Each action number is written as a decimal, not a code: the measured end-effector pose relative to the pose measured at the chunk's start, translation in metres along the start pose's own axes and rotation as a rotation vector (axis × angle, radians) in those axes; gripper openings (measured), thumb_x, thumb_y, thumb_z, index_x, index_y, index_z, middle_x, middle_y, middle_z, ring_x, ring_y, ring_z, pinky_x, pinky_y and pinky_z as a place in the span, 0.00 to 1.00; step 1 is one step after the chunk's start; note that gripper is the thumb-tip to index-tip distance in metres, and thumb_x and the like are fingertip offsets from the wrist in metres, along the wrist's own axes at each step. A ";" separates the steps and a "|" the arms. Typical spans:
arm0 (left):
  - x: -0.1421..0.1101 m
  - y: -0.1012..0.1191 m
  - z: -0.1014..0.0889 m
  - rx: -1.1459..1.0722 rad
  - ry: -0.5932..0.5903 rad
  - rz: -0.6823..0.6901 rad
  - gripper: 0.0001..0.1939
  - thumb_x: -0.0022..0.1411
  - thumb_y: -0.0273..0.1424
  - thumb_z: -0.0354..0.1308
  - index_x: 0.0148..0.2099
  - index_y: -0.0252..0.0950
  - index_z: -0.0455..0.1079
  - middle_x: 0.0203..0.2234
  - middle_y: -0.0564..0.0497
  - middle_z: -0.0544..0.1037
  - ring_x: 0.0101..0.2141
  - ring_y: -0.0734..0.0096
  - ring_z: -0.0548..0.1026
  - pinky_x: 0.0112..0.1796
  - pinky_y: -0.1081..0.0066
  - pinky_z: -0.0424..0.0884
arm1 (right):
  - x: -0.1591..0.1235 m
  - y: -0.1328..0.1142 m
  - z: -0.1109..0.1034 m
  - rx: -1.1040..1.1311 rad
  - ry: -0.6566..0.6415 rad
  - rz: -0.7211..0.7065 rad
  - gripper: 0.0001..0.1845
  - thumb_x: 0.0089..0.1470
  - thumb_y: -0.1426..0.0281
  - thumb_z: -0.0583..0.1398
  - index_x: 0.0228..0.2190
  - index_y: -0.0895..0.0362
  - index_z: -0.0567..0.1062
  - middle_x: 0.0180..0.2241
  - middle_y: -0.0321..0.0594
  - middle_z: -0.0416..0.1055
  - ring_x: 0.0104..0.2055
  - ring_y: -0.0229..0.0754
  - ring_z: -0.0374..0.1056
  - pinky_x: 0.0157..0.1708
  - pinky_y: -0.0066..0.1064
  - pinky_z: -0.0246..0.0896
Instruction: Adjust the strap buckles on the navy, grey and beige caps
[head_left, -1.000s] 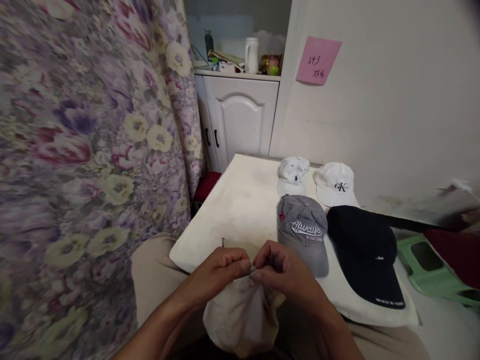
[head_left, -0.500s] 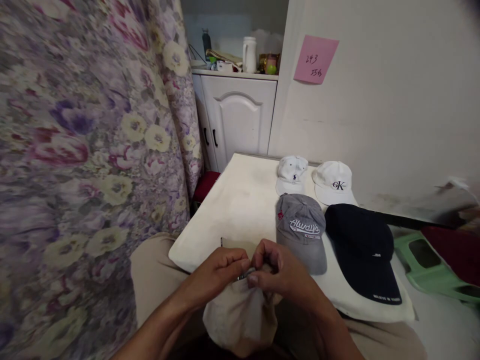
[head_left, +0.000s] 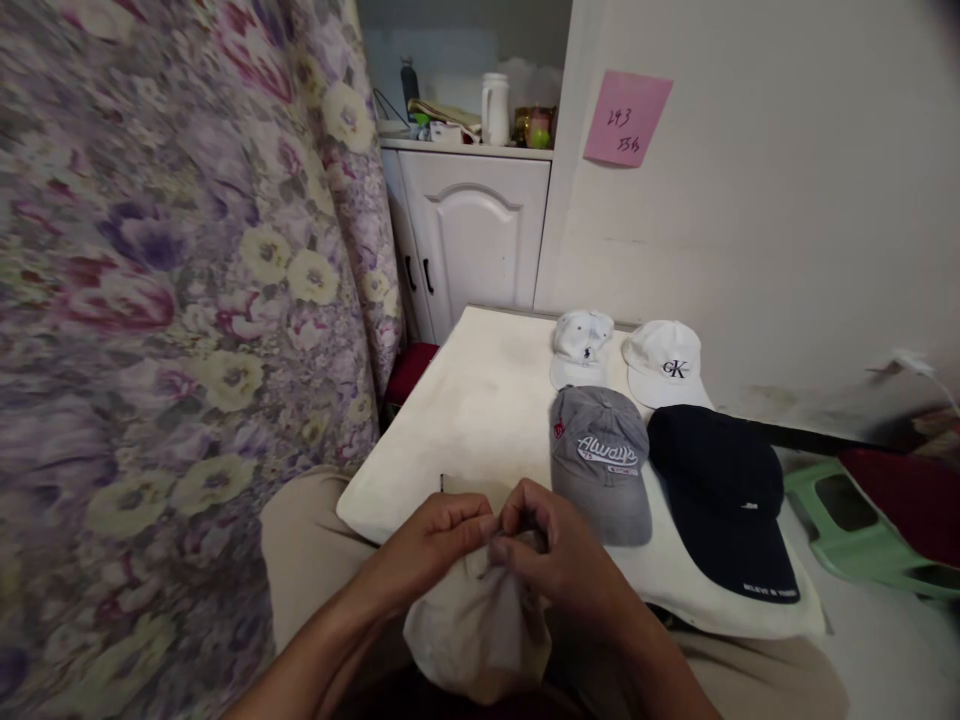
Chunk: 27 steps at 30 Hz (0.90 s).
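Note:
Both hands meet over my lap at a beige cap (head_left: 472, 640), whose rounded crown hangs below them. My left hand (head_left: 442, 535) is closed, its thumb and fingers pinching the cap's edge. My right hand (head_left: 544, 545) is closed on the same edge just beside it, fingers curled. The small part between the fingertips is mostly hidden. Right of my hands, a grey cap (head_left: 600, 465) with white lettering lies on the cream-covered table (head_left: 480, 400). Next to it is a dark navy cap (head_left: 720, 500). Behind them sit two white caps (head_left: 583, 345) (head_left: 666, 362).
A floral curtain (head_left: 187, 300) hangs close on the left. Behind the table stand a white cabinet (head_left: 480, 230) and a wall bearing a pink note (head_left: 628, 118). A green stool (head_left: 840, 520) is at the right, and a red seat (head_left: 412, 370) shows at the table's left.
My fingers have shifted slightly at the cap's edge, and a shiny bit seen between them before is now covered. The view has moved a little; the other caps stay put.

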<state>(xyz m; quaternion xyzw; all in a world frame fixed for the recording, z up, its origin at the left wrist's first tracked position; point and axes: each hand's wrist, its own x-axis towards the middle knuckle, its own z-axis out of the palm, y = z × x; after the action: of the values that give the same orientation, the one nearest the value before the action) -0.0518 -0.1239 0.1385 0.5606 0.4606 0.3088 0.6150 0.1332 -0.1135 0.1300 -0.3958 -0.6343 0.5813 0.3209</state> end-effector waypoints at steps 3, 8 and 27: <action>0.000 -0.002 -0.002 -0.021 0.017 -0.022 0.22 0.60 0.47 0.59 0.25 0.35 0.61 0.19 0.59 0.57 0.22 0.76 0.53 0.24 0.74 0.48 | 0.001 0.007 -0.009 0.149 -0.065 -0.014 0.08 0.52 0.67 0.64 0.33 0.55 0.71 0.27 0.32 0.65 0.28 0.35 0.58 0.27 0.27 0.52; 0.000 0.002 -0.002 0.025 -0.021 -0.002 0.22 0.61 0.47 0.57 0.25 0.35 0.61 0.19 0.59 0.56 0.22 0.76 0.52 0.24 0.73 0.47 | 0.001 0.016 -0.019 0.351 -0.135 -0.011 0.14 0.51 0.61 0.67 0.34 0.57 0.73 0.26 0.31 0.65 0.26 0.34 0.57 0.25 0.26 0.49; -0.013 0.012 -0.001 0.177 -0.054 0.083 0.21 0.67 0.45 0.51 0.29 0.34 0.65 0.23 0.56 0.62 0.25 0.75 0.58 0.25 0.75 0.53 | -0.002 0.020 -0.018 0.110 -0.141 0.053 0.12 0.47 0.63 0.67 0.27 0.57 0.73 0.22 0.30 0.63 0.23 0.33 0.54 0.22 0.26 0.46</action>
<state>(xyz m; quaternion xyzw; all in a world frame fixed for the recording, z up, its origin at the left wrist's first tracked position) -0.0562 -0.1333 0.1528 0.6394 0.4460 0.2768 0.5618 0.1523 -0.1068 0.1125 -0.3523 -0.6116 0.6503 0.2811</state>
